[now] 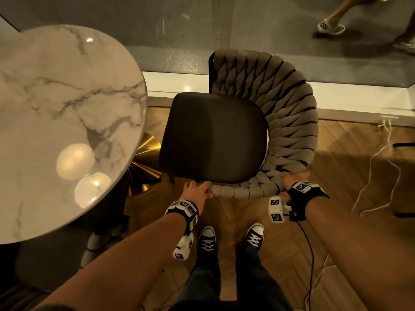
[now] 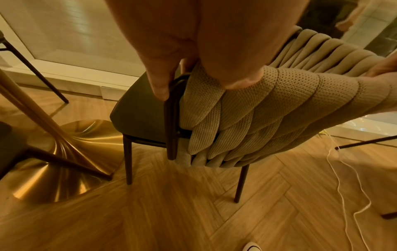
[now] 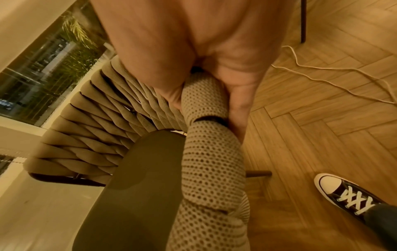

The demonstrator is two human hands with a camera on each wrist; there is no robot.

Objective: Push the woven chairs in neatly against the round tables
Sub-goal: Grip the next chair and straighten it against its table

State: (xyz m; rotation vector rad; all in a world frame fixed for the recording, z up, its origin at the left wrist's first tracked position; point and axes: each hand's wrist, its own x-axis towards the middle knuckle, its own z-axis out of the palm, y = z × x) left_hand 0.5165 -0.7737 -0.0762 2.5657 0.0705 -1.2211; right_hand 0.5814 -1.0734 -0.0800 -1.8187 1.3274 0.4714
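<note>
Woven chair, both hands' grip clamped on backrest rim, fingertips hidden.

Woven chair right of round table

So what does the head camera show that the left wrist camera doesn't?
Only the head view shows the round marble table top and a passer-by's feet. Only the left wrist view shows the chair legs and the table's gold stem. Both show the woven chair, its dark seat, the left hand, the right hand and the white cord.
</note>
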